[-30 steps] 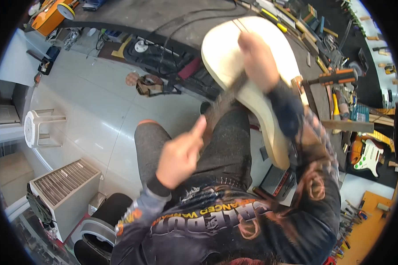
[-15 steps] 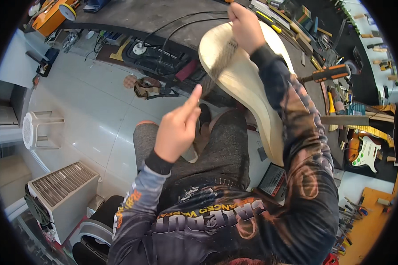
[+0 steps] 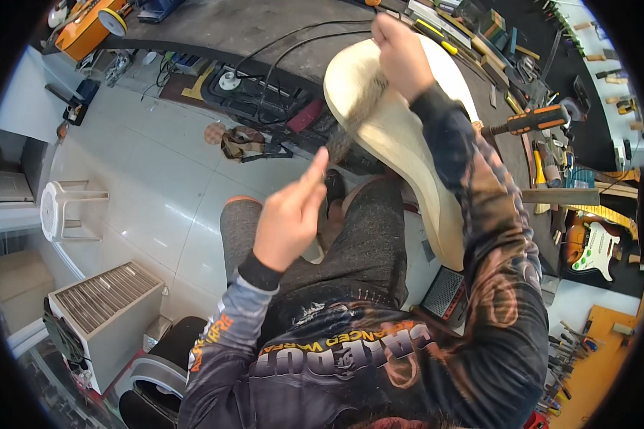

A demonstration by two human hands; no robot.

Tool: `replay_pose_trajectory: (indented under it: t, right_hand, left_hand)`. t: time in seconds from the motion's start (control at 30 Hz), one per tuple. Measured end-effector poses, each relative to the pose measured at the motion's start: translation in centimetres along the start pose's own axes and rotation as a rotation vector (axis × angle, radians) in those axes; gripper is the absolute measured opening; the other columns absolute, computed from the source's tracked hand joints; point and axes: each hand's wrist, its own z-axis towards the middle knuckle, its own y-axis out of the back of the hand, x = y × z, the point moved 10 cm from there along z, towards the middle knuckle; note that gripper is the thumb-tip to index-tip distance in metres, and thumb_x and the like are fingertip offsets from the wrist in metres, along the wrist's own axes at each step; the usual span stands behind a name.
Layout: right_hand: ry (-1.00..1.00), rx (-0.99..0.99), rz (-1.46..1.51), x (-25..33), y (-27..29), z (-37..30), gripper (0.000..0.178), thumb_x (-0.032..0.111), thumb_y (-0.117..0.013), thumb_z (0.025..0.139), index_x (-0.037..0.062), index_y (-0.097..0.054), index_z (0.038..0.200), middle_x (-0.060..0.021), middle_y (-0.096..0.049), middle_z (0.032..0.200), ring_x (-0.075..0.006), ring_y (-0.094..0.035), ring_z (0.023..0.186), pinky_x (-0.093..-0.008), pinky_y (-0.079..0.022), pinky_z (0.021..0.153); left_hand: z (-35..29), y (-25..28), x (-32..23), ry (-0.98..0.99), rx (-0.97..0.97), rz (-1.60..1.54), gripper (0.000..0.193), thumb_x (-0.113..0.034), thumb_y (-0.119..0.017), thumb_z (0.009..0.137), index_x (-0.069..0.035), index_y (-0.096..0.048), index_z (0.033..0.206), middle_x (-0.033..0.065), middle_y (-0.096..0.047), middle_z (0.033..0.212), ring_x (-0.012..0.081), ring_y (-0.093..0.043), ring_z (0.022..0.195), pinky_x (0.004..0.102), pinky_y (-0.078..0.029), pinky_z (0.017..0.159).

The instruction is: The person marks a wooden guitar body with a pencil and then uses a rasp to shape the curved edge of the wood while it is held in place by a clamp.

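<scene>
The left hand, near and left, has its fingers closed on the near end of a dark, blurred file, the forefinger stretched along it. The right hand, far and right, has its fingers clenched round the far end; what they wrap is hidden. Gripping both ends probably lets the two hands share pressure and keep the angle steady. The file lies aslant over the pale wooden body, which reaches from the desk out toward the person's knees, perhaps so its edge is free to reach. Just right of the body is an orange-and-black handle, likely a clamp's, pinning it down. Farther right lies a guitar.
</scene>
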Motion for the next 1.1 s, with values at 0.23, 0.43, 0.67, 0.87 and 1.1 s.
replay_pose_trajectory:
  t: [0.23,0.43,0.67,0.87,1.1]
  right_hand:
    - [-0.047,-0.015,0.004,1.8,2.7,-5.0,0.006,-0.006,-0.055,0.082,-0.0003,-0.054,0.084,-0.0245,-0.058,0.080,-0.0434,-0.058,0.082,-0.0499,-0.045,0.072]
    - [0.007,0.039,0.018,0.8,-0.7,-1.1,0.010,-0.006,-0.056,0.081,-0.0004,-0.057,0.089,-0.0257,-0.061,0.082,-0.0477,-0.059,0.082,-0.0536,-0.047,0.073]
    - [0.110,-0.136,-0.020,0.8,2.4,-1.3,0.008,-0.006,-0.056,0.082,0.0005,-0.057,0.087,-0.0225,-0.059,0.079,-0.0445,-0.060,0.082,-0.0527,-0.045,0.072]
    - [0.008,-0.002,0.007,2.2,0.1,-5.7,0.009,-0.007,-0.055,0.081,0.0017,-0.055,0.082,-0.0218,-0.054,0.073,-0.0430,-0.058,0.077,-0.0503,-0.044,0.069]
    - [0.058,-0.097,0.000,1.6,1.2,0.2,0.008,-0.007,-0.054,0.081,-0.0004,-0.054,0.086,-0.0256,-0.057,0.077,-0.0492,-0.057,0.080,-0.0556,-0.044,0.071]
  left_hand:
    - [-3.5,-1.1,-1.3,-0.284,-0.048,-0.038,0.062,-0.003,-0.068,0.104,-0.012,-0.057,0.165,0.0231,-0.076,0.106,0.0370,-0.076,0.091,0.0422,-0.059,0.086]
    - [-2.1,-0.5,-0.1,-0.153,-0.087,-0.045,0.061,-0.005,-0.069,0.105,-0.014,-0.057,0.164,0.0245,-0.078,0.105,0.0386,-0.078,0.089,0.0431,-0.062,0.083]
    - [-1.2,-0.5,-1.0,-0.172,-0.046,-0.008,0.062,-0.002,-0.066,0.104,-0.012,-0.056,0.165,0.0257,-0.077,0.106,0.0371,-0.077,0.086,0.0416,-0.060,0.081]
    - [-5.1,-1.9,0.6,-0.153,-0.010,-0.060,0.059,0.002,-0.063,0.105,-0.003,-0.055,0.164,0.0275,-0.073,0.141,0.0341,-0.079,0.123,0.0388,-0.058,0.106]
    - [-0.1,0.2,-0.4,-0.035,-0.015,-0.052,0.060,0.000,-0.065,0.106,-0.009,-0.056,0.164,0.0296,-0.074,0.103,0.0404,-0.076,0.084,0.0440,-0.058,0.078]
